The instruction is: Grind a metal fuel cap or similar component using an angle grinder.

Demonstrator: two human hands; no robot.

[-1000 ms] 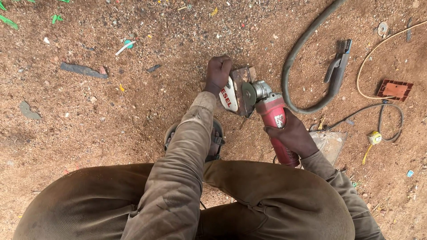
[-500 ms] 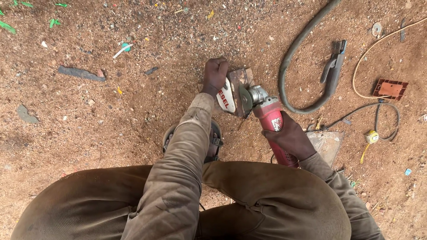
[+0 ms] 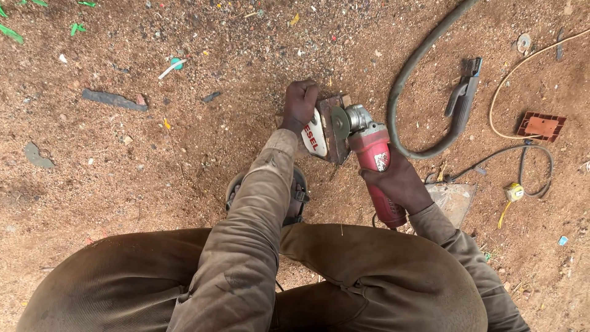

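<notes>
Hands both closed: left hand [image 3: 299, 104] pins flat rusty plate [image 3: 334, 130], prob. steel; right hand [image 3: 398, 182] clasps red grinder [image 3: 372, 154].

One small white rectangular label [image 3: 381, 161] sits on the red body of the angle grinder, just above the gripping fingers. A white oval plate with red lettering [image 3: 313, 137] stands beside the grinder's disc.
</notes>
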